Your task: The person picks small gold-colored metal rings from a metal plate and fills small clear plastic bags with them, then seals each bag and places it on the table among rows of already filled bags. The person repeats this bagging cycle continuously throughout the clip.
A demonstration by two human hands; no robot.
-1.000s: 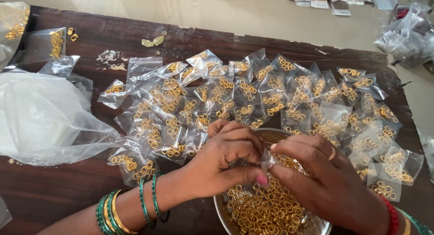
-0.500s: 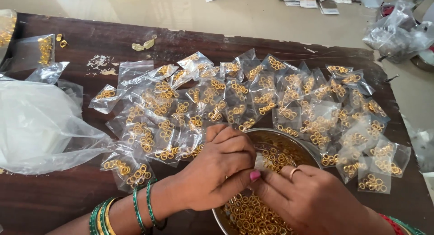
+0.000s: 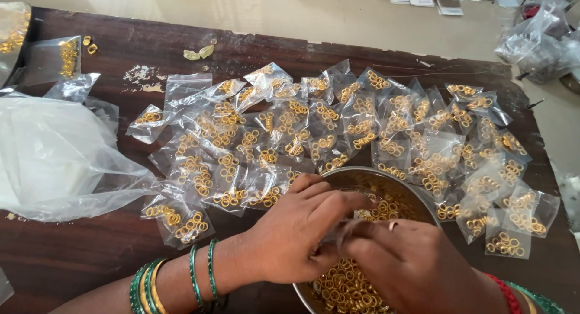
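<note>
a small clear crinkled pouch (image 3: 338, 229) is pinched by the curled fingers of the left hand (image 3: 296, 229) and right hand (image 3: 411, 259) above the round steel bowl (image 3: 417, 190) of shiny gold rings (image 3: 347, 287).

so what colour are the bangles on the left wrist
Mostly green, with a gold one among them: the bangles on the left wrist show best in the head view.

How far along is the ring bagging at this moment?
Done: dozens of small filled pouches lie spread across the dark table. In hand: the left hand and right hand meet over the metal bowl, pinching a small clear pouch. Left: many loose gold rings remain in the bowl.
</note>
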